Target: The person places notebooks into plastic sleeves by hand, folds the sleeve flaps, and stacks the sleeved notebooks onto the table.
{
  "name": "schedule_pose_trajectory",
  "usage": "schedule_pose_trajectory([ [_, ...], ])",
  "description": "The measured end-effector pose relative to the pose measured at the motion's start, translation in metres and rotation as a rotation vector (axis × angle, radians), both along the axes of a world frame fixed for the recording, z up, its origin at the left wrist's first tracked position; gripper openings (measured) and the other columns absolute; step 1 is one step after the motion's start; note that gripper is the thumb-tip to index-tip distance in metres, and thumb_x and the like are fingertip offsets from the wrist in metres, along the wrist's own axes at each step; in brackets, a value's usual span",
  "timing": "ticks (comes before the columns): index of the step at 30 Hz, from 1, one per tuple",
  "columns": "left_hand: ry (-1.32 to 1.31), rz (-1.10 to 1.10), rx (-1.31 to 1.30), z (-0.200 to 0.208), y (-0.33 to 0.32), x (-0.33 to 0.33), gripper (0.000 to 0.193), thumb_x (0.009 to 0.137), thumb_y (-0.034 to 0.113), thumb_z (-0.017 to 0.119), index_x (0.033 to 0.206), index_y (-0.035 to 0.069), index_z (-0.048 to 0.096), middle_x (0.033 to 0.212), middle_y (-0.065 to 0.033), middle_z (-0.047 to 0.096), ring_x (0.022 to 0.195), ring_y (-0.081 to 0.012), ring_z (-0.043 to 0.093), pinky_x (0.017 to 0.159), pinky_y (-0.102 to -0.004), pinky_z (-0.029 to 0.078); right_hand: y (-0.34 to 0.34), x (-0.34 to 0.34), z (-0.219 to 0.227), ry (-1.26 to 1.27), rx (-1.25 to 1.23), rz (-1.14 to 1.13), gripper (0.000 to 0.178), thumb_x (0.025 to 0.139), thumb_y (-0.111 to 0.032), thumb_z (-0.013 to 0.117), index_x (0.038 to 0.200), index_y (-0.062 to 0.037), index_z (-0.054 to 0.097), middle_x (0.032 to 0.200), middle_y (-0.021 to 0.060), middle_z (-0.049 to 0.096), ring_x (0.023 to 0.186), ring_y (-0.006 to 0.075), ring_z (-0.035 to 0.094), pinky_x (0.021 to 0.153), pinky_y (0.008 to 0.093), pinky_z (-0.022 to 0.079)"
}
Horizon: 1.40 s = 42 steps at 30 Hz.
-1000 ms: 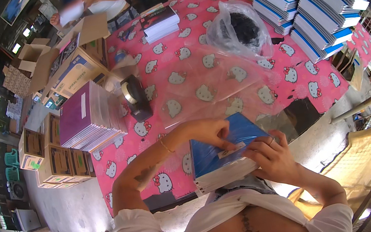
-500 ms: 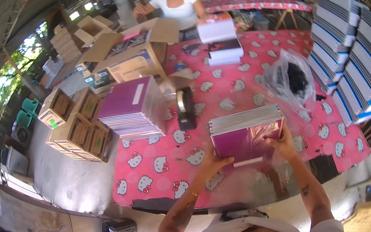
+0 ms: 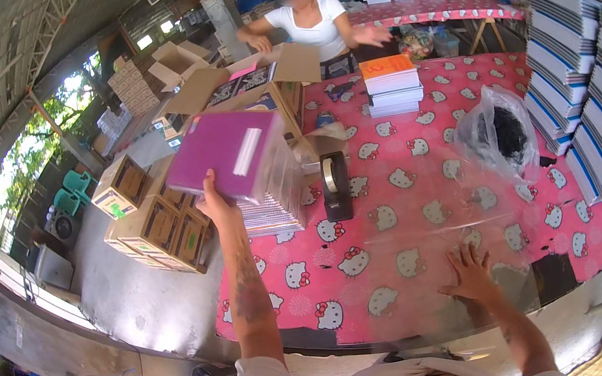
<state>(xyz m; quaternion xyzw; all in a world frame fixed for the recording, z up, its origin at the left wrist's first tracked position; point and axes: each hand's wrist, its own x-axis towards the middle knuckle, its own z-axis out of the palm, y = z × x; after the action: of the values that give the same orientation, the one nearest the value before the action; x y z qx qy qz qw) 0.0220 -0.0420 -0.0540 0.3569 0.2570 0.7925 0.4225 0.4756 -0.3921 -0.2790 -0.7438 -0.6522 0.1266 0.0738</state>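
One view only: a wide fisheye worn on the person's head, looking steeply down and forward over a table in a pink patterned cloth [image 3: 430, 189]. The person's white-sleeved shoulders fill the near lower edge, so the camera sits close above the body. The left hand [image 3: 213, 202] reaches out to the left, and the right hand [image 3: 467, 273] lies near. Far ahead, across the table, stands a co-worker in a white shirt [image 3: 312, 21]. Straight edges bow toward the dark round rim.
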Motion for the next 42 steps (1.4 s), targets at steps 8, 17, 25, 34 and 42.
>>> schedule_pose_trajectory([
  [8, 0.109, 0.128, -0.272, -0.031, 0.057, 0.009, 0.056, 0.074, 0.014, 0.081, 0.119, -0.005, 0.053, 0.107, -0.0138, 0.063, 0.093, -0.0289, 0.064, 0.075, -0.0504, 0.055, -0.008, 0.04, 0.001, -0.006, -0.001, 0.262, 0.112, 0.06, -0.079, 0.068, 0.152, -0.026, 0.032, 0.161, 0.0168, 0.017, 0.148, 0.0435, 0.013, 0.107, 0.0764, 0.009],
  [17, 1.216, 0.614, -0.689, -0.055, 0.084, -0.016, 0.077, 0.092, 0.068, 0.037, 0.096, -0.001, 0.072, 0.083, -0.0174, 0.071, 0.08, -0.0327, 0.069, 0.066, -0.045, 0.053, 0.024, 0.054, 0.005, -0.038, -0.028, 0.448, 0.11, 0.066, -0.069, 0.072, 0.155, -0.0254, 0.025, 0.162, 0.0169, 0.015, 0.149, 0.0411, 0.009, 0.108, 0.0748, 0.01],
  [25, 1.382, 0.786, -0.811, -0.078, 0.069, 0.075, 0.08, 0.097, 0.064, 0.029, 0.1, -0.004, 0.072, 0.092, -0.0287, 0.07, 0.09, -0.0459, 0.068, 0.077, -0.054, 0.054, -0.01, 0.12, 0.036, 0.233, 0.423, 0.014, 0.082, 0.084, -0.04, 0.07, 0.152, -0.0161, 0.03, 0.157, 0.0191, 0.025, 0.147, 0.0386, 0.018, 0.115, 0.0593, 0.017],
  [34, 0.983, 0.954, -0.472, -0.038, -0.01, 0.115, 0.077, 0.089, 0.056, 0.059, 0.129, -0.01, 0.054, 0.121, -0.0294, 0.059, 0.111, -0.0419, 0.057, 0.093, -0.0456, 0.048, -0.192, 0.491, 0.396, 1.208, 1.633, -0.884, 0.124, 0.069, -0.077, 0.07, 0.15, 0.0046, 0.021, 0.131, 0.0196, 0.04, 0.12, 0.0289, 0.044, 0.1, 0.0472, 0.04],
  [42, 0.783, -0.22, 0.421, 0.098, -0.229, 0.534, 0.045, 0.092, 0.006, 0.06, 0.136, 0.004, 0.05, 0.127, -0.0109, 0.054, 0.106, -0.0175, 0.059, 0.09, -0.0323, 0.048, -0.203, 0.625, 0.468, 1.356, 1.42, -0.822, 0.052, 0.073, -0.04, 0.084, 0.108, -0.0092, 0.059, 0.09, 0.0098, 0.062, 0.076, 0.0255, 0.06, 0.063, 0.0439, 0.048],
])
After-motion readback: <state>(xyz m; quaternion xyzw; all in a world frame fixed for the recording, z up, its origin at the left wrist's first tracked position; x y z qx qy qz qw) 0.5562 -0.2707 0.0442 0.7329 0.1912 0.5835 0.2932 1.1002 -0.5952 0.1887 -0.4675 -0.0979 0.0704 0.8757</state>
